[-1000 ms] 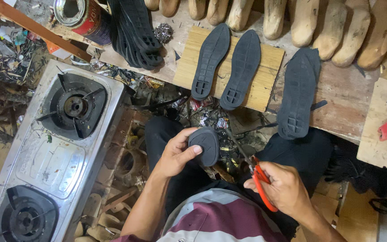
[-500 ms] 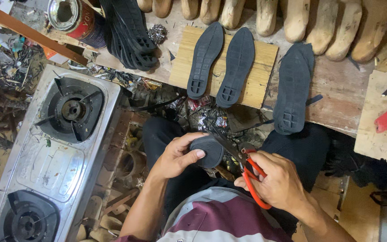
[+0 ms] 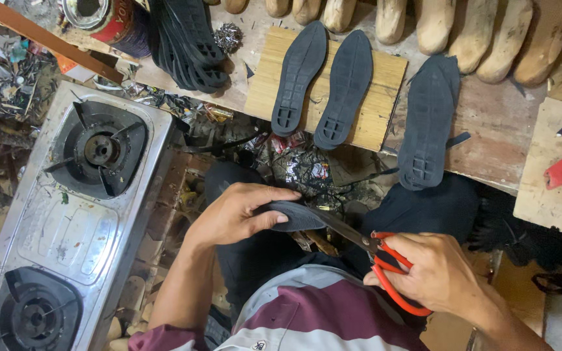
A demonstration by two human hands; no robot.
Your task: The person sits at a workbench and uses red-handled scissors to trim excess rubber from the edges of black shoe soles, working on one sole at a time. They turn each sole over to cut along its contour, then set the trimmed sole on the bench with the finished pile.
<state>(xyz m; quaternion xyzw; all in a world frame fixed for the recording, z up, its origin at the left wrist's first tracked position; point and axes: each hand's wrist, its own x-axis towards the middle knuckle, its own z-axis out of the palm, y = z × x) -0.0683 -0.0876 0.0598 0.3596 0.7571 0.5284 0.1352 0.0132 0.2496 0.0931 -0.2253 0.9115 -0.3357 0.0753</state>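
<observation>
A dark rubber sole piece point(image 3: 291, 216) is held in the left hand point(image 3: 235, 213), the grip closed on it with the thumb laid along its upper edge and the fingers curled beneath. Red-handled scissors point(image 3: 377, 260) are gripped by the right hand point(image 3: 434, 273), the fingers passed through the loops, and the blades are set against the right edge of the sole piece. Both are held over the lap, above dark trousers, just in front of a striped maroon and grey shirt point(image 3: 313, 318).

Scraps of rubber and foil are scattered on the floor beyond the knees. A wooden counter point(image 3: 489, 123) is seen further out, and on it a pale wooden board point(image 3: 375, 97) is laid with two black soles point(image 3: 323, 81) side by side, heels toward the person. A third black sole point(image 3: 427, 120) is placed just to the right of the board, its heel hanging over the counter edge. A stack of black soles point(image 3: 187, 42) is leaned near a metal can point(image 3: 99, 16) at the far left. A row of wooden shoe lasts point(image 3: 476, 29) is lined along the back. A two-burner gas stove point(image 3: 66, 214) is set on the floor to the left, well apart from the hands
</observation>
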